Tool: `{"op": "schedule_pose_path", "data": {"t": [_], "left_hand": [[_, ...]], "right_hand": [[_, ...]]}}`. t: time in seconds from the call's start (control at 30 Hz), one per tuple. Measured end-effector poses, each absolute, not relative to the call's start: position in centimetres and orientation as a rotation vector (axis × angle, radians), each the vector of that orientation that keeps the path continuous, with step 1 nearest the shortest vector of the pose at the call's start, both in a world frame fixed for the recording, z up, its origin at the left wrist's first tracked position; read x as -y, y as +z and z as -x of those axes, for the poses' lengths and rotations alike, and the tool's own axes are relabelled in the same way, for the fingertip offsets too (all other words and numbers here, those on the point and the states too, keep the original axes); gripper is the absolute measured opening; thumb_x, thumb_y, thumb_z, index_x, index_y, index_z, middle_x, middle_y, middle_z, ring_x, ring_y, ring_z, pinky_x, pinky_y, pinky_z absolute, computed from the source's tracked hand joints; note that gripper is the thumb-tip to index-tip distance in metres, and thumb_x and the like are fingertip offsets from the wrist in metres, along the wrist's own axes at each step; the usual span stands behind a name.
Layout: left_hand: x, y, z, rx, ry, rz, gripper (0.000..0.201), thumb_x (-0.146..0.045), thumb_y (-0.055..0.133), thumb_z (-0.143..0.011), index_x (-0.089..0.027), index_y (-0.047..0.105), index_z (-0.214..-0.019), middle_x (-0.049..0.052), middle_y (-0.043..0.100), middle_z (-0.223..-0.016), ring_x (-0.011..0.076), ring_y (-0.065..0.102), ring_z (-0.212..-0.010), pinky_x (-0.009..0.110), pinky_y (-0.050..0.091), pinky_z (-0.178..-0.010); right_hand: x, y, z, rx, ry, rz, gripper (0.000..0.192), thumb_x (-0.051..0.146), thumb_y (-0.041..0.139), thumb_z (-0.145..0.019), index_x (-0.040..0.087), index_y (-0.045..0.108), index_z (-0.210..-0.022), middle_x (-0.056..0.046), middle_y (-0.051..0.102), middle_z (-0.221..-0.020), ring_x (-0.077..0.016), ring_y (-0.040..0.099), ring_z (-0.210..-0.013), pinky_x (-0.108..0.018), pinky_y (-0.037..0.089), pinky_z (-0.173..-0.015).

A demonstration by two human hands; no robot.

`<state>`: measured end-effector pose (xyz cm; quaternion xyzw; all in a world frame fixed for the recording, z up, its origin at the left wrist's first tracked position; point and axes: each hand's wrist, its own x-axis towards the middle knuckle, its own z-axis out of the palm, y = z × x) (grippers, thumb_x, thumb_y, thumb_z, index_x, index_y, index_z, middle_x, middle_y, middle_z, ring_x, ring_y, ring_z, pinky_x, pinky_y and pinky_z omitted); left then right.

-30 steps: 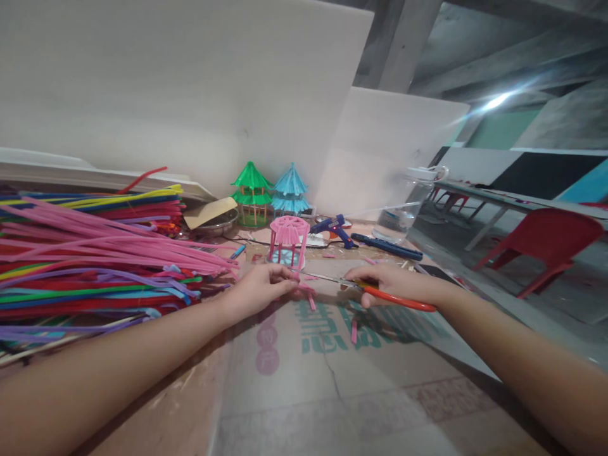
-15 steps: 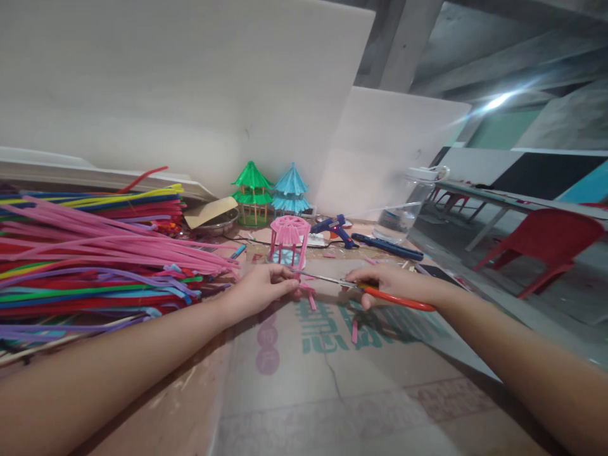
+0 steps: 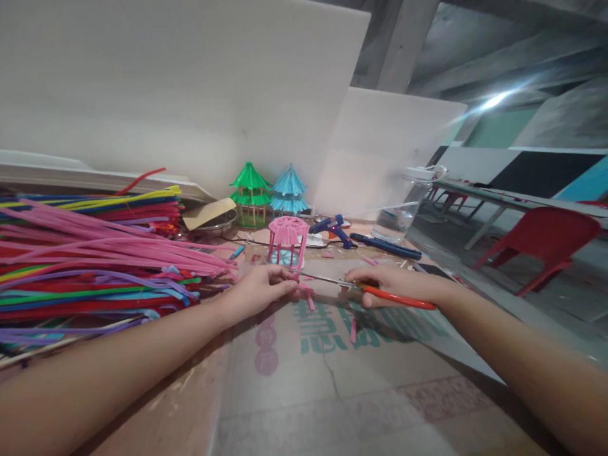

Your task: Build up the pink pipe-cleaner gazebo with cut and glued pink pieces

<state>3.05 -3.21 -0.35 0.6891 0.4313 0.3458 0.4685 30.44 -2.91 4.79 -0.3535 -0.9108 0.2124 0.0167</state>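
My right hand (image 3: pixel 380 285) is closed on a pair of scissors (image 3: pixel 396 297) with orange-red handles, the blades pointing left. My left hand (image 3: pixel 266 285) pinches a short pink pipe cleaner piece (image 3: pixel 296 276), and the blade tips lie at that piece. Several cut pink pieces (image 3: pixel 308 297) lie just below the left fingertips. Right behind the left hand stands a small pink pavilion frame (image 3: pixel 287 229) on a light-blue base (image 3: pixel 284 258). One more pink strip (image 3: pixel 353 331) rests on the board below the scissors.
Bundled coloured pipe cleaners (image 3: pixel 104 247) fill the left side. At the back stand a green pavilion (image 3: pixel 250 190) and a blue pavilion (image 3: pixel 291 187). A blue glue gun (image 3: pixel 332 228), a dark blue tool (image 3: pixel 387 247) and a clear jar (image 3: pixel 395 212) lie behind the right hand.
Both hands and the scissors hold nearly the same pose. The whole view has shifted very slightly; nothing else has visibly moved.
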Motion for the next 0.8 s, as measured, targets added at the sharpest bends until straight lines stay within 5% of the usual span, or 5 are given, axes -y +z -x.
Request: {"op": "schedule_pose_path", "data": {"t": [0.57,0.8], "left_hand": [[3.26,-0.24,-2.99,-1.062,0.844,-1.759,0.017,-0.032,0.060,-0.076,-0.016,0.062,-0.076,0.006,0.075,-0.076,0.0186,0.069,-0.072,0.026,0.049,-0.064],[3.20,-0.44,-2.82,-1.033,0.855,-1.769,0.023,-0.038,0.062,-0.075,-0.016,0.063,-0.076,0.005,0.075,-0.077,0.0194,0.069,-0.073,0.027,0.050,-0.065]], "right_hand": [[2.96,4.73,-29.93,2.817,0.636,1.045,0.055,0.065,0.042,-0.082,0.014,0.060,-0.092,-0.007,0.060,-0.087,-0.0204,0.053,-0.081,-0.029,0.040,-0.071],[3.33,4.85,-29.60,2.753,0.806,1.144,0.043,0.057,0.049,-0.081,0.015,0.059,-0.089,-0.003,0.062,-0.072,-0.0150,0.050,-0.064,-0.025,0.036,-0.056]]}}
